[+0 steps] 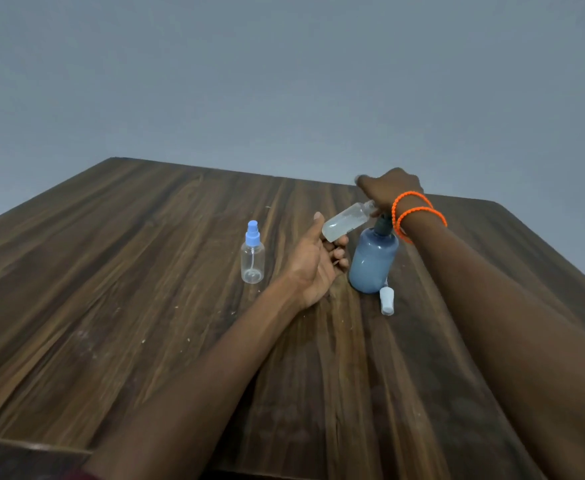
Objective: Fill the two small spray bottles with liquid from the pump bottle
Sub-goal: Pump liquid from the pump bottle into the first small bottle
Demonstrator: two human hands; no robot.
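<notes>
Your left hand (322, 261) grips the light, slippery little bottle (344, 221) tilted at the pump bottle (372, 261), where your right hand (390, 190) presses on top with its fingers hidden, so hold its middle firmly but gently

Person, two bare forearms in view, no sleeves over them. Right wrist: two orange beaded bracelets (417, 213), thin strands, worn side by side. Left arm: no ornament; dark reddish cloth edge (79, 475) at bottom frame border near the elbow.
</notes>
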